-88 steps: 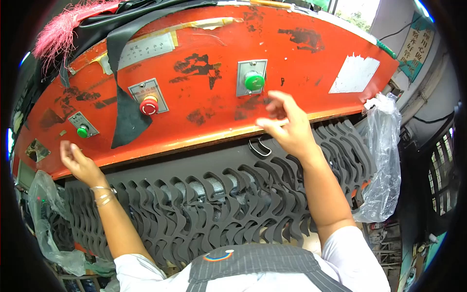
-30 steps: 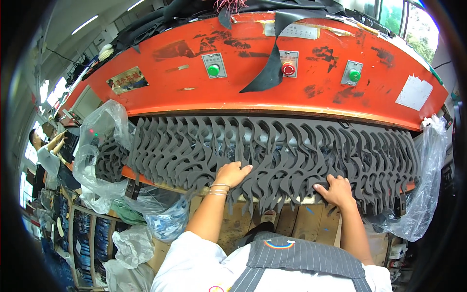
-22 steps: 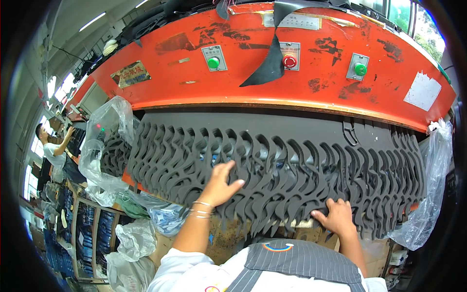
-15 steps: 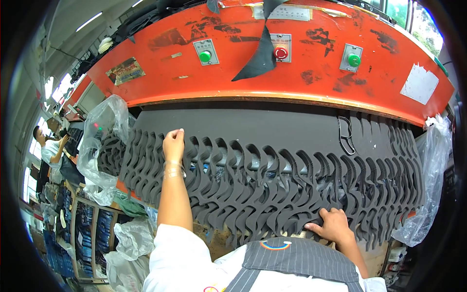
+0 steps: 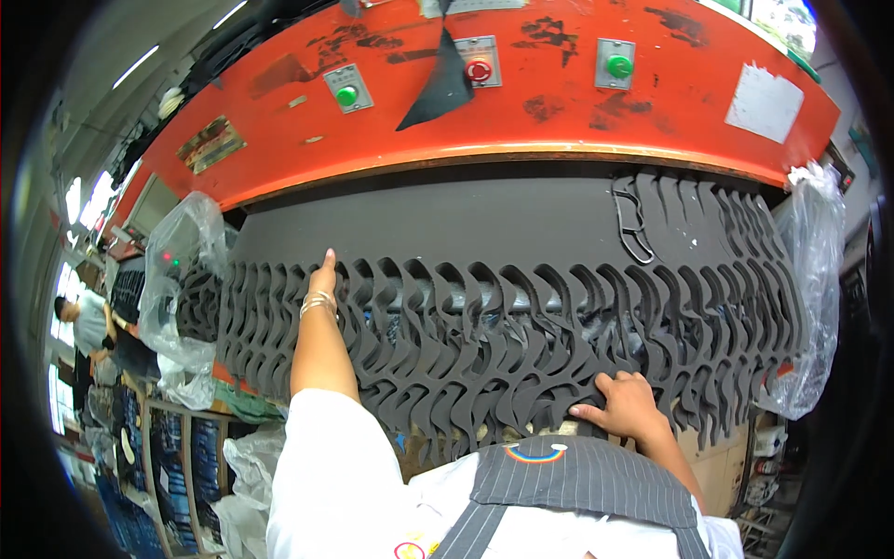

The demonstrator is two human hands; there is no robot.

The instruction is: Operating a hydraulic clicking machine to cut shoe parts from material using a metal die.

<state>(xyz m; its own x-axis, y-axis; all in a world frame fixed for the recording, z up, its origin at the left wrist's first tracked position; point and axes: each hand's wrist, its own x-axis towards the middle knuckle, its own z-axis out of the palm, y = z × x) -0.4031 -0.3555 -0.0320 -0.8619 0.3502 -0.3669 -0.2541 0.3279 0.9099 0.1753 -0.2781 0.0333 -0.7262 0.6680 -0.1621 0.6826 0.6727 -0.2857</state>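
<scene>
A dark grey foam sheet lies before me, its near part cut into a web of curved openings and wavy strips. My left hand is at the left, against the edge of the cut-out part. Its thumb points up and away; the other fingers are mostly hidden, so what they grip does not show. Near the sheet's front edge, my right hand rests on the foam webbing, fingers spread and thumb out to the left. On the uncut foam at the far right stands a black-rimmed cutting die, apart from both hands.
Beyond the foam rises an orange machine beam with green buttons and a red button. A dark scrap hangs from it. Clear plastic bags flank the sheet. Another person stands far left, near shelving.
My view has shifted, so the machine sits higher and further left. My left hand has gone from a raised, closed pinch to lower against the foam, thumb up. The right hand stays on the webbing.
</scene>
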